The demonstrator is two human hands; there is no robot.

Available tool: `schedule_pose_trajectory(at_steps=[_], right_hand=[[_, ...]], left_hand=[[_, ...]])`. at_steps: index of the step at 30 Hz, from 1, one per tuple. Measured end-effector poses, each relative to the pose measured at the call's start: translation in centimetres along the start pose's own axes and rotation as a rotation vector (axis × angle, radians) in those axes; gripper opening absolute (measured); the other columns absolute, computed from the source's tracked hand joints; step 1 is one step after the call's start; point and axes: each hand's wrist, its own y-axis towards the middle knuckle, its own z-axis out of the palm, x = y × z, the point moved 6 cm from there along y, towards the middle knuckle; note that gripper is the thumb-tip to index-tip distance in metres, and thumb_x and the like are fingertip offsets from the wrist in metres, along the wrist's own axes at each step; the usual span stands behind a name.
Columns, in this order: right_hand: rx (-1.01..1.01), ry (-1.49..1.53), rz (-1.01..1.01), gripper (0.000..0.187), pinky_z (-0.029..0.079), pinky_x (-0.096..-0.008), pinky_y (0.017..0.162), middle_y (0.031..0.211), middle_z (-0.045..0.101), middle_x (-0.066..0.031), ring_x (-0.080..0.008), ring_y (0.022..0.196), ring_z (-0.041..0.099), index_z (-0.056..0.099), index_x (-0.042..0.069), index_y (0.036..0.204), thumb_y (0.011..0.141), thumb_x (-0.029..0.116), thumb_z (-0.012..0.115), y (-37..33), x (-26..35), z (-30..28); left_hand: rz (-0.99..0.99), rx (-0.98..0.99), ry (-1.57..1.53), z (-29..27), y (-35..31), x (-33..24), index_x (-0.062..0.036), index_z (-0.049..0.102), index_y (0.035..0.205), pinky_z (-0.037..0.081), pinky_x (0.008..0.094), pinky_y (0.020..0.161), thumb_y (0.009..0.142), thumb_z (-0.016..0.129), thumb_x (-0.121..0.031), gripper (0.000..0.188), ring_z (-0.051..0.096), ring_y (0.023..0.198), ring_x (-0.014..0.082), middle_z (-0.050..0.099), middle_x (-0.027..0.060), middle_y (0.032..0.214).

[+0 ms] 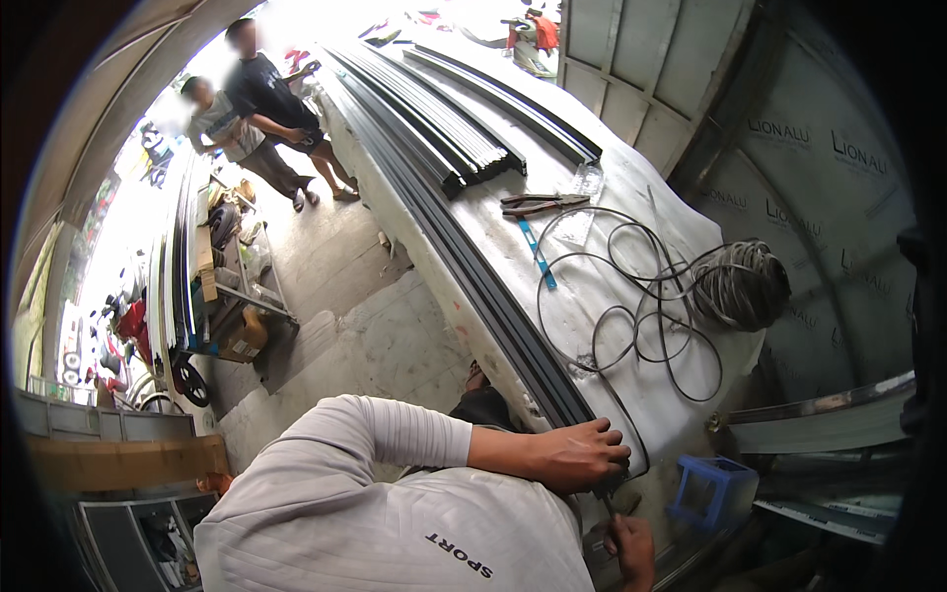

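Long black metal profiles (464,266) run along the left side of the white-covered table (681,222) to its near end. My left hand (577,456) is closed over their near end, fingers curled down; its fingertips partly hide what lies under them. A thin dark flexible strip (632,419) curves down beside those fingers. Just below, my right hand (631,548) is closed, with a short length of strip appearing to run into it from under the left hand. Loose loops of the strip lead back to a thick wound coil (742,284) at the table's right edge.
Pliers (545,203) and a blue strip (538,254) lie mid-table. More profiles (434,123) lie farther back. A blue plastic stool (712,491) stands right of the table's near end. Two people (274,99) stand far left, beyond a loaded cart (242,296).
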Motion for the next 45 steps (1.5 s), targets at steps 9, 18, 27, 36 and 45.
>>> schedule_pose_trajectory(at_steps=[9, 18, 27, 36, 45], right_hand=[[-0.128, 0.003, -0.066, 0.029, 0.054, -0.0301, 0.066, 0.085, 0.082, -0.0079, -0.0145, 0.072, 0.073, 0.085, -0.006, 0.104, 0.109, 0.021, 0.095, -0.1, -2.7, 0.1], [0.073, 0.096, 0.005, 0.045, 0.045, -0.0314, 0.059, 0.073, 0.074, -0.005, -0.0122, 0.066, 0.066, 0.085, -0.006, 0.105, 0.123, 0.035, 0.078, 0.8, -0.3, 1.5], [-0.099, 0.061, -0.054, 0.042, 0.054, -0.0308, 0.068, 0.087, 0.082, -0.0112, -0.016, 0.075, 0.075, 0.086, -0.009, 0.105, 0.115, 0.032, 0.088, -2.2, -1.3, 0.2], [0.131, 0.199, -0.003, 0.042, 0.049, -0.0316, 0.065, 0.079, 0.077, -0.0063, -0.0127, 0.068, 0.067, 0.084, -0.006, 0.099, 0.122, 0.028, 0.074, 2.8, -0.3, 3.6], [-0.096, 0.023, -0.03, 0.04, 0.043, -0.03, 0.062, 0.075, 0.072, -0.0023, -0.0091, 0.066, 0.061, 0.088, -0.006, 0.1, 0.12, 0.027, 0.081, -2.4, -0.7, 1.4]], left_hand=[[-0.002, -0.026, -0.006, 0.1, -0.6, -0.2, -0.0115, 0.08, 0.115, 0.051, 0.0458, 0.103, 0.096, 0.083, -0.027, 0.024, 0.066, 0.122, 0.0261, 0.069, 0.0056, 0.125], [-0.011, -0.02, -0.041, -0.2, -0.7, -0.7, -0.0101, 0.081, 0.119, 0.051, 0.0454, 0.103, 0.095, 0.083, -0.026, 0.029, 0.066, 0.125, 0.0257, 0.07, 0.0052, 0.127], [-0.007, 0.009, -0.03, -0.3, -1.3, -0.7, -0.0114, 0.082, 0.117, 0.051, 0.0457, 0.105, 0.092, 0.086, -0.027, 0.03, 0.066, 0.125, 0.0259, 0.07, 0.0046, 0.125], [-0.009, 0.024, -0.05, 0.0, -1.5, -1.0, -0.0108, 0.083, 0.12, 0.052, 0.0457, 0.106, 0.093, 0.086, -0.028, 0.032, 0.066, 0.125, 0.0259, 0.071, 0.0054, 0.131], [-0.011, 0.006, -0.049, -0.2, -1.7, -0.8, -0.0116, 0.083, 0.122, 0.052, 0.044, 0.104, 0.091, 0.087, -0.028, 0.036, 0.068, 0.126, 0.0246, 0.072, 0.0042, 0.128]])
